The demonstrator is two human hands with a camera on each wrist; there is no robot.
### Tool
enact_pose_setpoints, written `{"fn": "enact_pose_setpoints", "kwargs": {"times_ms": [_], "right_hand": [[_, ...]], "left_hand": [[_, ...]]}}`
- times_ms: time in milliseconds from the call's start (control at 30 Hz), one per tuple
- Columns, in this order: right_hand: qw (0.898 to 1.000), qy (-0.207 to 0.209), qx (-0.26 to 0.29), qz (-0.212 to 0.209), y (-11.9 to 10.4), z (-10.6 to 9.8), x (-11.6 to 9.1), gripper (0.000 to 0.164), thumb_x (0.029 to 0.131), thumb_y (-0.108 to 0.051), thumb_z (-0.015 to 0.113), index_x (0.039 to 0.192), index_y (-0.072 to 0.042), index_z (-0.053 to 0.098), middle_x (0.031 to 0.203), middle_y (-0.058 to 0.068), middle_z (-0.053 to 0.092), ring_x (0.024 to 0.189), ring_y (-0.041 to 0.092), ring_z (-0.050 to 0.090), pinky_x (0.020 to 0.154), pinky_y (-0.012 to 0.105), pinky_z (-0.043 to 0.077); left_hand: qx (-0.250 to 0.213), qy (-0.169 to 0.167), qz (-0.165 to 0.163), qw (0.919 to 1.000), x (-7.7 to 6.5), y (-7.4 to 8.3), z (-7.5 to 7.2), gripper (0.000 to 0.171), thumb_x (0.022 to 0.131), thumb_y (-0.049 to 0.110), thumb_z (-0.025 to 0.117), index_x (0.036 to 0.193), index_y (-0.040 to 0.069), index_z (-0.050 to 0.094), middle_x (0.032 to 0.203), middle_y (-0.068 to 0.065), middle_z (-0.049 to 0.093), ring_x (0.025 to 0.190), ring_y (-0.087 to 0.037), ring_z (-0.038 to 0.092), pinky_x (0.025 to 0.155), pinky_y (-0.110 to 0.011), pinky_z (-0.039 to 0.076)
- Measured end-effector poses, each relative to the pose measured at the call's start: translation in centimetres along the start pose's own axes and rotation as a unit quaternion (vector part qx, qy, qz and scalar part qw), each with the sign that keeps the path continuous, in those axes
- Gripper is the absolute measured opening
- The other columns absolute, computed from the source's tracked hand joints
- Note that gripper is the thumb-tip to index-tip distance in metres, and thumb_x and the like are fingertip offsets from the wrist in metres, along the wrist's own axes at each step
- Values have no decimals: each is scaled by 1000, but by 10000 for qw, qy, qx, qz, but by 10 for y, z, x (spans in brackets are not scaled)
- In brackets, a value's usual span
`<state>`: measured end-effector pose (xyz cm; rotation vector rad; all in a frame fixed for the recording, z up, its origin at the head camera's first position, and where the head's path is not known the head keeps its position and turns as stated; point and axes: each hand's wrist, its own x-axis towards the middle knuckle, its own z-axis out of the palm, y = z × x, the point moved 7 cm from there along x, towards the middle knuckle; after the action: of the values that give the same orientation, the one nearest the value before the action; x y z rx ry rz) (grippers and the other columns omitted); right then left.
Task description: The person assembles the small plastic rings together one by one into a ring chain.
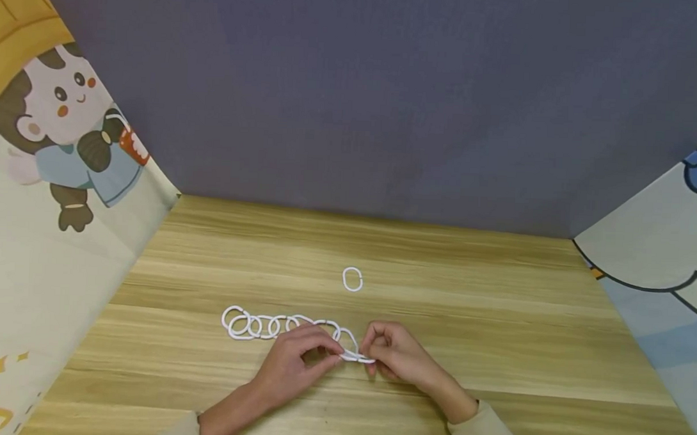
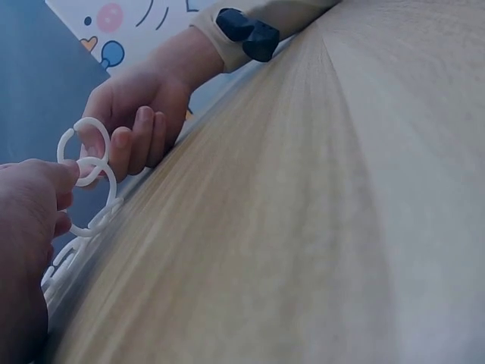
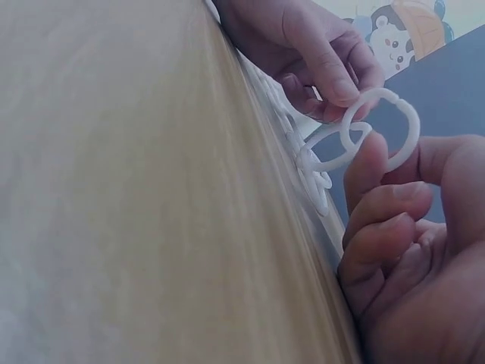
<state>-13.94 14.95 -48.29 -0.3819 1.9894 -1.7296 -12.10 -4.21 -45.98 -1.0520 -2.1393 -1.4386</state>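
Note:
A chain of white oval plastic links (image 1: 240, 338) lies across the table, running from the left toward my hands. My left hand (image 1: 296, 358) pinches the chain near its right end between thumb and fingertips, and it covers part of the chain behind it. Across from it, my right hand (image 1: 400, 354) pinches the end link (image 3: 413, 125) with thumb and index finger. That link is threaded through the neighbouring link (image 3: 327, 164) and has a small split at its top. Beyond the hands, a single loose link (image 1: 344, 279) lies flat.
The wood-grain table (image 1: 495, 299) meets a dark grey panel (image 1: 375, 116) at the back. Printed cartoon panels stand on the left (image 1: 12, 263) and right (image 1: 629, 253). A dark wrist device (image 2: 261, 39) sits at the right sleeve.

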Motion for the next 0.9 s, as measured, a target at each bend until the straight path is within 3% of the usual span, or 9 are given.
{"fn": "enact_pose_setpoints", "kwargs": {"times_ms": [100, 300, 467, 700, 900], "right_hand": [[10000, 25, -17, -22, 1, -1, 0, 7, 97, 5, 59, 98, 12, 61, 66, 2, 64, 43, 0, 38, 40, 16, 28], [9990, 274, -89, -329, -2, -8, 1, 16, 103, 1, 61, 103, 17, 60, 68, -2, 61, 50, 2, 44, 45, 15, 33], [9948, 728, -283, -647, -3, -20, 3, 17, 107, -2, 63, 105, 15, 63, 72, 2, 62, 52, 3, 44, 47, 17, 36], [9856, 1436, -510, -735, -6, -37, 16, 14, 107, -2, 66, 109, 11, 68, 81, 12, 68, 55, 6, 49, 49, 19, 40], [9724, 2048, -726, -846, -9, -53, 36, 8, 103, 1, 73, 107, 8, 75, 84, 12, 69, 57, 6, 50, 52, 19, 42]], "left_hand": [[45, -11, -138, 9999, -1, -2, 0, 25, 84, 5, 94, 101, 19, 83, 98, 8, 79, 86, -7, 69, 78, -20, 57], [-67, 150, -562, 9983, -1, -9, -1, 22, 86, 5, 94, 98, 20, 82, 91, 10, 76, 73, -5, 61, 63, -20, 50], [-187, 292, -896, 9954, -1, -13, -3, 22, 86, 4, 93, 96, 19, 81, 84, 11, 72, 67, -7, 58, 56, -20, 47], [-218, 377, -1364, 9897, -2, -18, -5, 23, 87, 3, 92, 95, 18, 78, 83, 12, 69, 67, -1, 55, 52, -22, 48], [-226, 349, -1499, 9878, -2, -20, -6, 22, 87, 2, 91, 96, 18, 78, 83, 12, 69, 67, 1, 54, 52, -22, 48]]}}
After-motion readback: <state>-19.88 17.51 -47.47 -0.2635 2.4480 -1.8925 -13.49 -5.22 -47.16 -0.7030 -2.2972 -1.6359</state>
